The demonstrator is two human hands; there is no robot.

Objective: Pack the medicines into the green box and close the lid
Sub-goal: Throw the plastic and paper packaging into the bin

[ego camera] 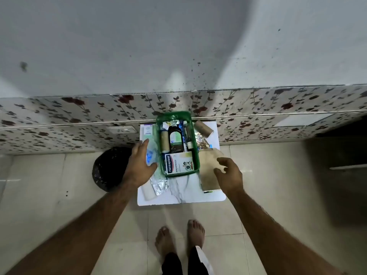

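Note:
The green box stands open on a small white marble-look table. Inside lie a dark syrup bottle, a bandage roll, a Hansaplast carton and small vials. My left hand hovers left of the box with fingers spread over a blue blister strip, holding nothing. My right hand hangs right of the box, fingers loosely curled above a brown paper packet. A silver foil strip and a white carton lie on the table's left side.
A cardboard tube and gold foil strips lie right of the box. A black bin sits on the floor left of the table. A floral-tiled wall runs behind. My bare feet stand on the tiled floor.

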